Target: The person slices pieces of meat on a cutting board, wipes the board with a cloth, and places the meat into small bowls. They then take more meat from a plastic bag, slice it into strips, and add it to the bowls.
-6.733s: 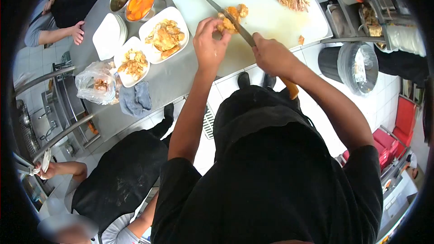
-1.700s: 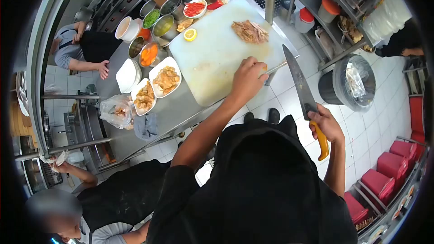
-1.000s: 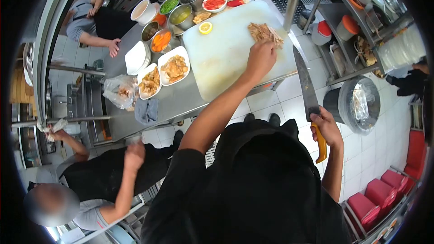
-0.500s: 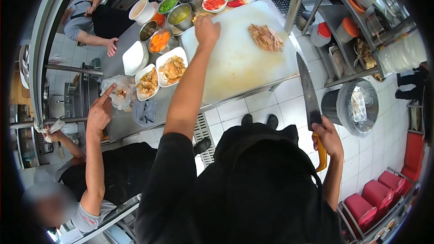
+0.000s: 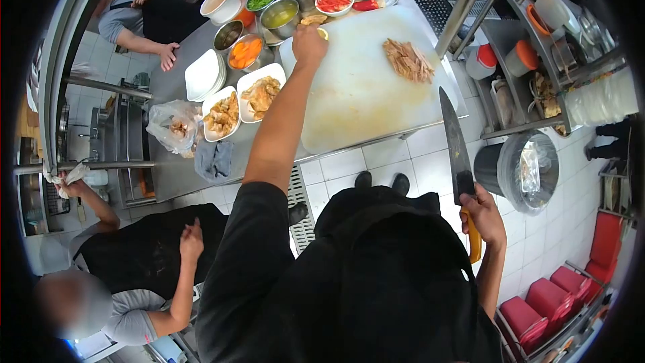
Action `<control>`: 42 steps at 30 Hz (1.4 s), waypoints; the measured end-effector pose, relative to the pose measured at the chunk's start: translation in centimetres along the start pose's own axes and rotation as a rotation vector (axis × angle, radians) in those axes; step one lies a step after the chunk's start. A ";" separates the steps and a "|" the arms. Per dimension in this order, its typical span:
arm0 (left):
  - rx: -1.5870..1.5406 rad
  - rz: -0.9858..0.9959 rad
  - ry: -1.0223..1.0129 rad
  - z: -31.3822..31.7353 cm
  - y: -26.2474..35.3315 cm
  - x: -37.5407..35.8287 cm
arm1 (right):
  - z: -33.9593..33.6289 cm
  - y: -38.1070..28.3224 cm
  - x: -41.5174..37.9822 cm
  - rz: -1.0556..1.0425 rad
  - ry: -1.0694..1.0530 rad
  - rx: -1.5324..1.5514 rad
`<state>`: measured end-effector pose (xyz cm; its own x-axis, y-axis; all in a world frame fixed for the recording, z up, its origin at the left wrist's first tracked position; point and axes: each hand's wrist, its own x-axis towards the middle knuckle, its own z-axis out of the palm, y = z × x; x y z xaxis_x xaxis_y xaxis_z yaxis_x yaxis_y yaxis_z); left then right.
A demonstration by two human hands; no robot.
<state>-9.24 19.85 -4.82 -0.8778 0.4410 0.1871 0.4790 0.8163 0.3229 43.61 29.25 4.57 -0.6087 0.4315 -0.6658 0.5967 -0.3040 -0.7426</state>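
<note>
Stainless steel surface point(image 5: 262, 144) carries a white cutting board point(image 5: 363, 91) at its right end, shredded meat point(image 5: 408, 60) piled near the board's far right corner. My left hand point(image 5: 309, 44) closes over a lemon half point(image 5: 324, 33) at the board's far left corner; I cannot tell how firmly. My right hand point(image 5: 485, 216) is clamped on the chef's knife point(image 5: 457, 154), blade up, off the surface. I judge the raised blade risky with people point(image 5: 161, 269) close by. The lemon is mostly hidden.

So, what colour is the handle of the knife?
Orange-yellow, seen in the head view: the knife handle sticks out below the right hand.
</note>
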 end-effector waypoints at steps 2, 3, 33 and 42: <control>0.025 0.020 0.036 0.1 0.0 0.0 | 0.2 0.1 0.2 0.014 0.001 -0.021; 0.016 0.017 0.034 0.2 -0.1 0.0 | 0.3 0.0 0.3 0.017 0.004 -0.029; 0.352 0.200 -0.085 -6.9 1.0 5.7 | 2.3 0.2 -2.6 0.079 0.002 -0.004; -0.270 0.555 -0.345 -9.7 -0.4 -11.8 | 4.5 -3.8 0.7 -0.109 -0.046 -0.418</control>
<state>0.99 10.67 1.84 -0.4351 0.8947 0.1008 0.8035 0.3354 0.4918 38.60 26.89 6.62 -0.6967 0.4006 -0.5951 0.6827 0.1155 -0.7215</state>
